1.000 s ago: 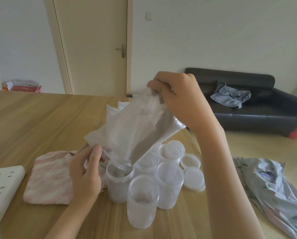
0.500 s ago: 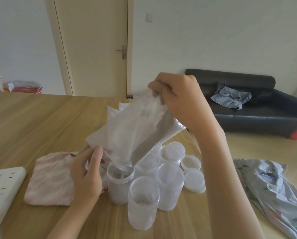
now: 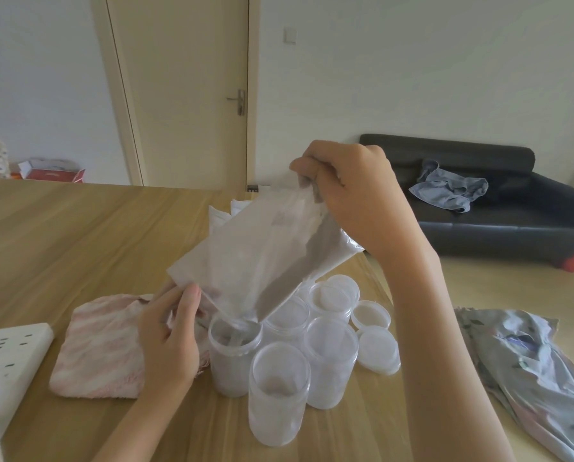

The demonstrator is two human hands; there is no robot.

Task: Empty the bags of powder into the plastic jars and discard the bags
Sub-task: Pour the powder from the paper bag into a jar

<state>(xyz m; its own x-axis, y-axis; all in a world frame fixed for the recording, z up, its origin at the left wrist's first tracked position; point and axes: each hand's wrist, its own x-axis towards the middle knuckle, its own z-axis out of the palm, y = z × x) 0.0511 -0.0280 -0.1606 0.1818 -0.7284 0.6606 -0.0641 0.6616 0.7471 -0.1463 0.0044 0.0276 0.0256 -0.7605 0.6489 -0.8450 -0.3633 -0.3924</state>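
Note:
A translucent plastic bag (image 3: 259, 258) hangs tilted, its lower corner dipping into the mouth of a frosted plastic jar (image 3: 234, 356). My right hand (image 3: 355, 198) pinches the bag's raised upper end. My left hand (image 3: 170, 331) pinches the bag's lower left edge beside the jar. Several more open jars (image 3: 279, 398) stand clustered around it on the wooden table (image 3: 79, 235). More white bags (image 3: 222, 213) lie behind the held one, mostly hidden.
Loose jar lids (image 3: 377, 351) lie right of the jars. A pink striped cloth (image 3: 102, 348) lies under my left hand, a white power strip (image 3: 8, 355) at the left edge. A grey patterned bag (image 3: 539, 361) lies on the floor beyond the table's right edge, near a black sofa (image 3: 499, 211).
Both hands keep their hold on the tilted bag over the jar. Hardly anything has shifted apart from a slight movement of the camera.

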